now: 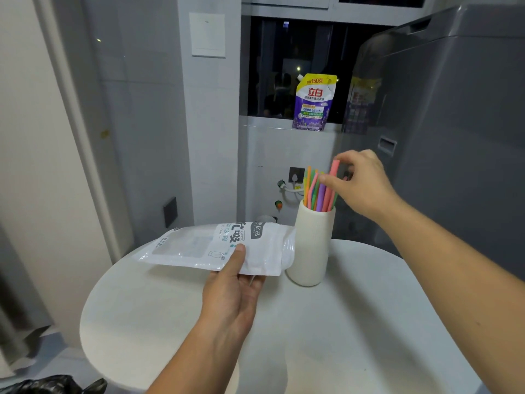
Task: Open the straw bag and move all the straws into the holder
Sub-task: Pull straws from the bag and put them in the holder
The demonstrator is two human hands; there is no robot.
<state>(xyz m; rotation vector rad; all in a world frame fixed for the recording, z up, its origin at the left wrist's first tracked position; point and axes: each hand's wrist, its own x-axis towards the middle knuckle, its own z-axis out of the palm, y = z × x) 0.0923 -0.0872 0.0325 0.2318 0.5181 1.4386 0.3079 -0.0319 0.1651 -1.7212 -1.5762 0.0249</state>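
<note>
Straws (318, 191) stand bunched in the cream holder (311, 245) toward the back of the round white desk (355, 322). Their long axes are close to upright and fan out a little, tops pointing up. My right hand (360, 186) reaches in at those tops from the right. Its thumb and forefinger are curled in a pinch on the upper end of a pink straw (334, 167), the other fingers loosely bent behind. That straw leans slightly to the right, its top highest of the bunch and its lower end down among the others inside the holder's mouth. It lies directly below my right hand and runs down from it, so I judge the coming move to be a short push along the straw's own axis, then letting go. My left hand (230, 297) is lower and to the left, well off from the straws. It grips the straw bag (218, 245) with the thumb on its top face and the fingers underneath. That bag lies nearly flat above the desk, long axis running left to right, its opened end turned toward the holder and just beside its wall; whether they touch I cannot tell. It looks slack and thin, so I judge it empty or almost so.
</note>
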